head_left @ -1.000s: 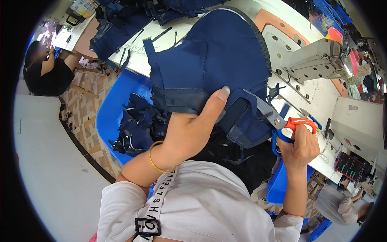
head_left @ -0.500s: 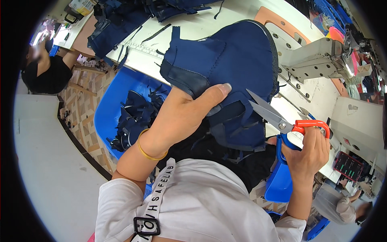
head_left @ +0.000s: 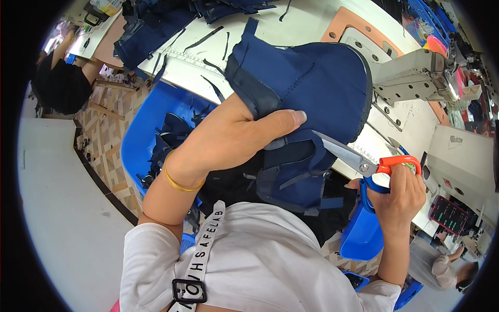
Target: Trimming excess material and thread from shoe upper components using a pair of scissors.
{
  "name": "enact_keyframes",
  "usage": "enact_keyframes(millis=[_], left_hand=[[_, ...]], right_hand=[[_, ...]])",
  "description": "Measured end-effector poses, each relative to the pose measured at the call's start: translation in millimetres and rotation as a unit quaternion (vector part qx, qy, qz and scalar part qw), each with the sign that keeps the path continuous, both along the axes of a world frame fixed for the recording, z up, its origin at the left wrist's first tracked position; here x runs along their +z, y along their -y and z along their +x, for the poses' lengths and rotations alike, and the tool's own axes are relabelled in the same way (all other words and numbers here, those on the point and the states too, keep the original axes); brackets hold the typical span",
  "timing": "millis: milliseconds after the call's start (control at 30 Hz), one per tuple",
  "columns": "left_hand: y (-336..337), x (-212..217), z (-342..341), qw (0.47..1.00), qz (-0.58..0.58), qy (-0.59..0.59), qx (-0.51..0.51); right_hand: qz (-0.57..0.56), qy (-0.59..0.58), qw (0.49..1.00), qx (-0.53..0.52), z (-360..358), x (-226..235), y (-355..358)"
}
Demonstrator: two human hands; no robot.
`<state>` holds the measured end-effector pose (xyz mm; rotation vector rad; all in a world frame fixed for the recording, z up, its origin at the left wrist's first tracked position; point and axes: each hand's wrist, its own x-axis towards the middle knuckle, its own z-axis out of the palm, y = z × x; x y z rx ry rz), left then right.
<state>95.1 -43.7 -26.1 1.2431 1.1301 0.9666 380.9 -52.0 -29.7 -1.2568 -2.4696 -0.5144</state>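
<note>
White sewing table [head_left: 317, 21], left hand [head_left: 234, 138] gripping navy fabric [head_left: 312, 88], right hand [head_left: 400, 195] clasping scissors [head_left: 364, 165] beside it

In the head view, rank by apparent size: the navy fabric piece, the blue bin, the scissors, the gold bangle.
1. Navy fabric piece, though it is held up nearest the camera.
2. Blue bin, partly hidden by the left hand's arm, so unsure against the fabric.
3. Scissors.
4. Gold bangle.

Matt navy cloth piece [head_left: 312, 78] with stitched seams; scissors [head_left: 364, 164] show bright smooth metal blades and glossy orange plastic handles. Blue bin [head_left: 150, 135] looks smooth plastic; sewing machine [head_left: 416, 75] painted metal.
</note>
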Motion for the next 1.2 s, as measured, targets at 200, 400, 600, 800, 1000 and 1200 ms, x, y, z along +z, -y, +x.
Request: enact_keyframes(millis=[200, 400, 600, 800, 1000, 1200], left_hand=[[-6.3, -7.3, 6.2, 1.0, 0.005, 0.006, -0.012], [-6.7, -3.6, 13.4, 0.999, -0.005, 0.028, 0.036], [-12.1, -31.4, 17.5, 0.944, 0.018, 0.243, 0.222], [36.2, -73.3, 57.6, 0.832, 0.372, -0.313, 0.268], [2.7, 32.1, 42.8, 0.972, -0.034, -0.226, -0.06], [4.0, -39.8, -53.1, 0.892, -0.165, 0.38, -0.182]], right_hand=[[-0.006, -0.046, 0.998, -0.031, -2.8, -12.8, 5.7], [-0.014, -0.033, 0.999, -0.027, -2.9, -2.1, -5.1], [-0.353, -0.426, 0.831, -0.052, -4.6, -7.5, 16.9], [-0.467, -0.732, 0.496, 0.009, -94.2, -31.9, 5.6], [-0.432, -0.776, 0.459, 0.037, -96.7, -28.1, -21.8], [-0.45, -0.645, 0.617, 0.003, -92.7, -18.9, -24.6]])
